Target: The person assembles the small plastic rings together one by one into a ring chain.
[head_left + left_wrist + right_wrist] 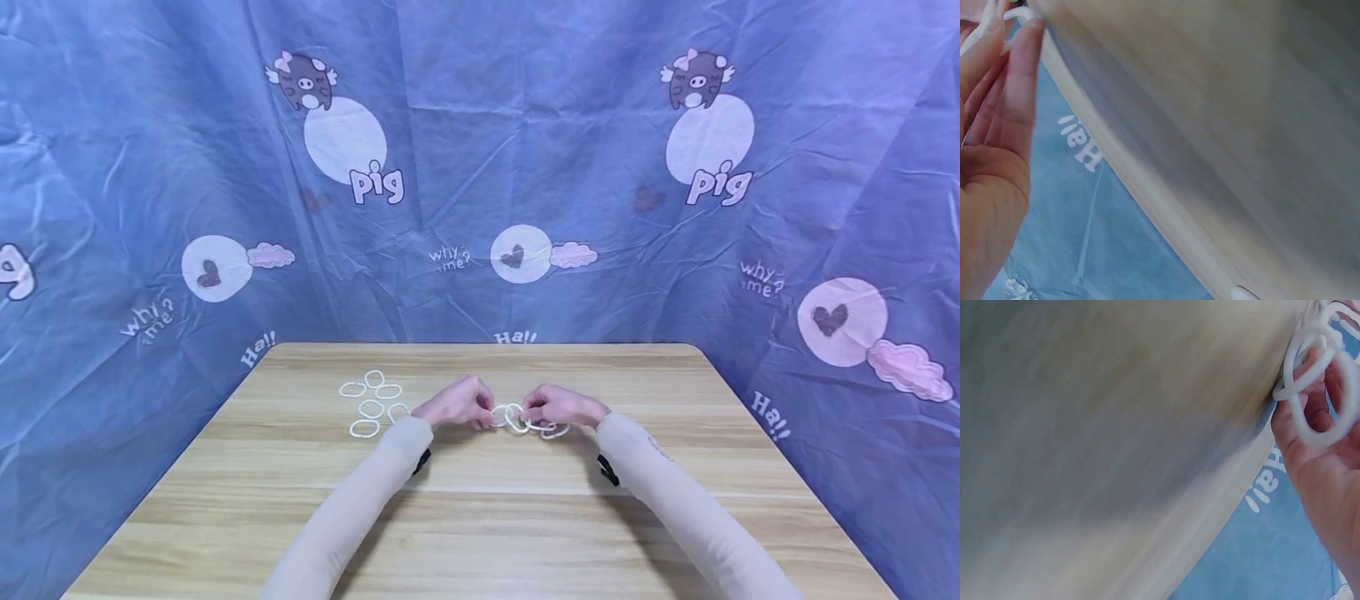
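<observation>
Above the middle of the wooden table, my left hand (459,402) pinches a white plastic ring (1017,11) between thumb and fingertips. Facing it at a short distance, my right hand (558,406) holds part of a chain of white rings. One ring of that chain (516,432) spans the gap between the hands and overlaps the left hand's ring. Further linked rings (1319,439) hang across the palm side of the right hand in the right wrist view. Fingers partly hide where the rings meet.
Several loose white rings (364,437) lie on the table left of my left hand, one partly behind that wrist. The wooden table (495,533) has its far edge against a blue printed curtain (465,167), which also hangs at both sides.
</observation>
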`<action>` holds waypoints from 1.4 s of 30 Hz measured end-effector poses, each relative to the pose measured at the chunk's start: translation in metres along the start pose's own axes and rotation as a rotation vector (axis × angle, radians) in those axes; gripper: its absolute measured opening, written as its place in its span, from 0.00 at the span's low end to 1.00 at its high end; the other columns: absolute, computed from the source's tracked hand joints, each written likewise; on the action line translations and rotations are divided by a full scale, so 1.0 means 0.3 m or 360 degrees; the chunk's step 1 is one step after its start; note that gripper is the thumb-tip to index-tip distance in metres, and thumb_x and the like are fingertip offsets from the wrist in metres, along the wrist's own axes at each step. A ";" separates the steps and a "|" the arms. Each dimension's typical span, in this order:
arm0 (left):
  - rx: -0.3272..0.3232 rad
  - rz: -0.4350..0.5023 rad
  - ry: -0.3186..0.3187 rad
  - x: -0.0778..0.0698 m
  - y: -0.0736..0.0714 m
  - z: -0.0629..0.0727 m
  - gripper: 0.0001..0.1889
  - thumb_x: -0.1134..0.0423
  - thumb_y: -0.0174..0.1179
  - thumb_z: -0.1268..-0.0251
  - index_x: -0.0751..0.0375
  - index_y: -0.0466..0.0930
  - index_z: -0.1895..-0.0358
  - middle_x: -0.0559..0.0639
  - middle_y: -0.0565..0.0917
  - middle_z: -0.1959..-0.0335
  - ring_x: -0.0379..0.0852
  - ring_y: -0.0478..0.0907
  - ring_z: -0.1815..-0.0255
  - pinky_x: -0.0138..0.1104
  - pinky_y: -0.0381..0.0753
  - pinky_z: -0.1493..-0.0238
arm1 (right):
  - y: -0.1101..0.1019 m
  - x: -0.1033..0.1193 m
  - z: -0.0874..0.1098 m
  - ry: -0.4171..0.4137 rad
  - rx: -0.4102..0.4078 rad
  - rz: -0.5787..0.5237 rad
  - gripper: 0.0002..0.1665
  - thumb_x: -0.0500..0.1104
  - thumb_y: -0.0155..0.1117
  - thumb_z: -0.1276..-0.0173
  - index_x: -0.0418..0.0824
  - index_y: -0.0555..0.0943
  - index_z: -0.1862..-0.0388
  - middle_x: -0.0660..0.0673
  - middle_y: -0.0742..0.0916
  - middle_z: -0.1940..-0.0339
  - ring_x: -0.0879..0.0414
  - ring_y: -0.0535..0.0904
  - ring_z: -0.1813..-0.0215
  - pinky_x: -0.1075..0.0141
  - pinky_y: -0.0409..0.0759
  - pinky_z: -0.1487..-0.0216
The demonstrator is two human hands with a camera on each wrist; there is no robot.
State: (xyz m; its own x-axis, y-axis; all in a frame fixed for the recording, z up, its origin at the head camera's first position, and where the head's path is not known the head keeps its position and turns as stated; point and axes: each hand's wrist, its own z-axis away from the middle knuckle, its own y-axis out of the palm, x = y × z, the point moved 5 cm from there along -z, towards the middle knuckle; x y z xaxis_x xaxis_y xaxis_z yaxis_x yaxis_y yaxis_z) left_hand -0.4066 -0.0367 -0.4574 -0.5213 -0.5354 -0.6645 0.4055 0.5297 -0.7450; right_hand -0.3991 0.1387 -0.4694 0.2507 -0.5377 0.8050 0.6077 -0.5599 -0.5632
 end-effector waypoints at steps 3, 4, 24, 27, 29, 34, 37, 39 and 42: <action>0.0023 0.0072 -0.0026 0.004 0.000 0.002 0.05 0.70 0.69 0.43 0.63 0.83 0.75 0.51 0.86 0.77 0.44 0.84 0.80 0.33 0.85 0.75 | -0.009 0.009 0.003 -0.0062 -0.0038 0.0177 0.08 0.36 0.60 0.30 0.31 0.82 0.64 0.49 0.78 0.79 0.63 0.69 0.77 0.74 0.68 0.75; 0.0033 0.0085 -0.0023 0.004 0.001 0.003 0.05 0.70 0.69 0.43 0.63 0.83 0.74 0.52 0.86 0.77 0.45 0.84 0.80 0.34 0.85 0.76 | -0.012 0.010 0.003 -0.0092 -0.0048 0.0220 0.07 0.36 0.61 0.31 0.31 0.83 0.65 0.49 0.79 0.78 0.63 0.70 0.76 0.74 0.68 0.74; 0.0143 0.0225 -0.0043 0.017 -0.007 -0.002 0.06 0.74 0.67 0.44 0.70 0.84 0.63 0.56 0.87 0.73 0.44 0.81 0.78 0.34 0.84 0.75 | -0.038 0.054 0.005 -0.0175 -0.0234 0.0039 0.16 0.36 0.67 0.36 0.33 0.82 0.50 0.38 0.88 0.57 0.50 0.82 0.60 0.63 0.82 0.58; 0.0125 0.0297 -0.0063 0.015 -0.016 0.002 0.08 0.75 0.67 0.44 0.71 0.82 0.61 0.56 0.86 0.72 0.47 0.82 0.76 0.38 0.85 0.73 | -0.016 0.071 -0.017 -0.0178 -0.0217 0.0045 0.15 0.36 0.67 0.36 0.33 0.82 0.51 0.40 0.88 0.59 0.51 0.82 0.62 0.64 0.82 0.61; 0.0111 0.0345 -0.0078 0.015 -0.021 0.006 0.10 0.76 0.67 0.46 0.72 0.79 0.60 0.56 0.86 0.72 0.49 0.83 0.75 0.40 0.86 0.72 | -0.003 0.079 -0.032 -0.0200 -0.0207 0.0081 0.14 0.36 0.67 0.36 0.33 0.83 0.52 0.40 0.89 0.60 0.52 0.83 0.62 0.66 0.82 0.61; 0.0102 0.0390 -0.0083 0.025 -0.026 0.013 0.12 0.77 0.67 0.46 0.74 0.75 0.60 0.56 0.86 0.74 0.47 0.83 0.75 0.39 0.86 0.72 | 0.026 0.082 -0.066 -0.0237 -0.0196 0.0190 0.09 0.38 0.67 0.35 0.35 0.86 0.58 0.42 0.90 0.62 0.56 0.84 0.62 0.70 0.80 0.58; 0.0099 0.0411 -0.0078 0.030 -0.028 0.016 0.12 0.77 0.67 0.46 0.74 0.74 0.61 0.58 0.86 0.73 0.46 0.83 0.76 0.39 0.86 0.72 | 0.033 0.075 -0.081 -0.0211 -0.0204 0.0166 0.07 0.38 0.67 0.34 0.37 0.88 0.60 0.43 0.91 0.64 0.56 0.84 0.64 0.70 0.80 0.59; 0.0083 0.0419 -0.0075 0.033 -0.032 0.018 0.11 0.76 0.67 0.45 0.72 0.75 0.61 0.59 0.87 0.72 0.46 0.83 0.75 0.40 0.86 0.71 | 0.034 0.070 -0.087 -0.0173 -0.0210 0.0117 0.07 0.39 0.67 0.34 0.39 0.88 0.61 0.44 0.91 0.65 0.57 0.84 0.65 0.69 0.81 0.61; 0.0044 0.0407 -0.0085 0.039 -0.039 0.020 0.11 0.74 0.68 0.45 0.68 0.77 0.60 0.58 0.87 0.71 0.45 0.84 0.73 0.40 0.85 0.70 | 0.036 0.062 -0.096 -0.0115 -0.0208 0.0058 0.07 0.40 0.68 0.35 0.40 0.89 0.62 0.45 0.91 0.65 0.57 0.84 0.66 0.69 0.81 0.63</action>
State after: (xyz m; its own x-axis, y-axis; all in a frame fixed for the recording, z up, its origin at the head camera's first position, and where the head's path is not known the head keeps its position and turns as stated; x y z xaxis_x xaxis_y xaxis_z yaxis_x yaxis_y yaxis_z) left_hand -0.4129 -0.0532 -0.4567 -0.3590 -0.4210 -0.8330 0.5398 0.6344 -0.5533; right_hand -0.4095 0.1045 -0.4660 0.3271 -0.5150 0.7923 0.4950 -0.6209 -0.6079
